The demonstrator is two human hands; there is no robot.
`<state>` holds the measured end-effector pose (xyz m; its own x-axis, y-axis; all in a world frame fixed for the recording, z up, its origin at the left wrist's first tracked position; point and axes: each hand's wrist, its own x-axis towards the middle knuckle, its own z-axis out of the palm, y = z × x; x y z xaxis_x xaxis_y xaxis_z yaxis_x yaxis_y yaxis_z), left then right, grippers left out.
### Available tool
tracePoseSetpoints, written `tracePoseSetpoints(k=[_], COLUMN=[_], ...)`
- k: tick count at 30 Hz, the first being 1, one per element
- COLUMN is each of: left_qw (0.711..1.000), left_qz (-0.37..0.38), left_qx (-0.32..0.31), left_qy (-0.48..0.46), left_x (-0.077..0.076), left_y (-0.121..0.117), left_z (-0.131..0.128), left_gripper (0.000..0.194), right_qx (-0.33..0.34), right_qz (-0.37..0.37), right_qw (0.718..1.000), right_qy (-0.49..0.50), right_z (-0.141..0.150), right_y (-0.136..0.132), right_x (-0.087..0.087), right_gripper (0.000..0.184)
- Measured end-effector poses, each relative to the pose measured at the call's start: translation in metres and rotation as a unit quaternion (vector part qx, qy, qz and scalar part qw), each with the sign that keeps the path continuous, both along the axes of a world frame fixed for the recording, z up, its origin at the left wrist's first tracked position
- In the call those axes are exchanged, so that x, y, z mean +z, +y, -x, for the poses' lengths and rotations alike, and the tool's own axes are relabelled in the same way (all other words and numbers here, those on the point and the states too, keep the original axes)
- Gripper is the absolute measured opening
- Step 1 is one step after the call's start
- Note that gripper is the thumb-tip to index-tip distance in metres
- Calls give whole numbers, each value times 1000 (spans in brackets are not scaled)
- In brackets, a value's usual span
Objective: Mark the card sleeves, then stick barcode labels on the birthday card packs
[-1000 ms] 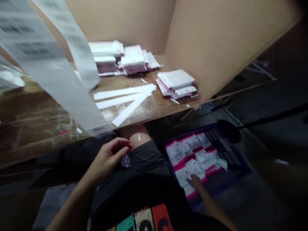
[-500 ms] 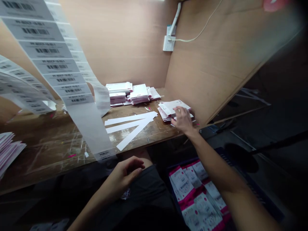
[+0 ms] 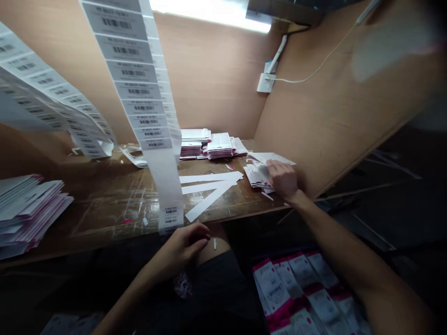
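My right hand is closed at the small pile of flat white packets by the right cardboard wall. Its fingers are bent around the near edge of the top packet, which sits askew on the pile; the fingertips are partly hidden. My left hand hovers over my lap, just below the table edge, fingers loosely curled and thumb apart, with nothing visible in it. Just above it hangs the lower end of a long strip of barcode labels.
White paper strips lie fanned on the wooden table. More packet stacks stand at the back and left. Pink-and-white pouches fill a crate below right. A power socket and a lamp are above.
My view has tilted up and turned left. My right hand has closed at the top packet, which has shifted on the pile. My left hand stays loosely curled over my lap.
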<state>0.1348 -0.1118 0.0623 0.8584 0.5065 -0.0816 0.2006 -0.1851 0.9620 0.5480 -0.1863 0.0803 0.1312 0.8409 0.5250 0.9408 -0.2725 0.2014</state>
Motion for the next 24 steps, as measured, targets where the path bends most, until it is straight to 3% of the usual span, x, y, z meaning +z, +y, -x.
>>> tracePoseSetpoints(k=[2, 4, 7, 9, 12, 15, 17, 20, 22, 24], left_qw=[998, 984, 945, 940, 962, 968, 969, 972, 968, 969], left_qz=[-10, -40, -124, -120, -30, -37, -36, 70, 124, 133], left_qx=[50, 113, 164, 135, 75, 127, 139, 58, 23, 25], left_qy=[-47, -134, -256, -289, -260, -212, -202, -215, -216, -205], left_x=[3, 11, 23, 21, 3, -12, -10, 8, 19, 23], left_y=[15, 33, 57, 68, 70, 57, 43, 25, 18, 15], left_z=[-16, -38, -70, -86, -98, -101, -101, -95, -89, -82], left_gripper=[32, 44, 75, 83, 62, 41, 38, 43, 46, 47], right_qx=[35, 80, 162, 216, 259, 209, 158, 125, 132, 140], right_qz=[-101, -191, -213, -162, -103, -164, -247, -310, -280, -237], right_qw=[993, 966, 901, 848, 770, 720, 684, 591, 542, 510], right_qy=[60, 155, 342, 456, 574, 641, 669, 734, 781, 815], right_z=[18, 45, 83, 98, 109, 124, 138, 163, 176, 186], right_y=[-11, -20, -20, -12, 6, 21, 28, 33, 35, 35], right_x=[28, 55, 75, 65, 17, -39, -61, -67, -61, -56], right_gripper=[41, 35, 29, 30, 35, 42, 42, 42, 45, 45])
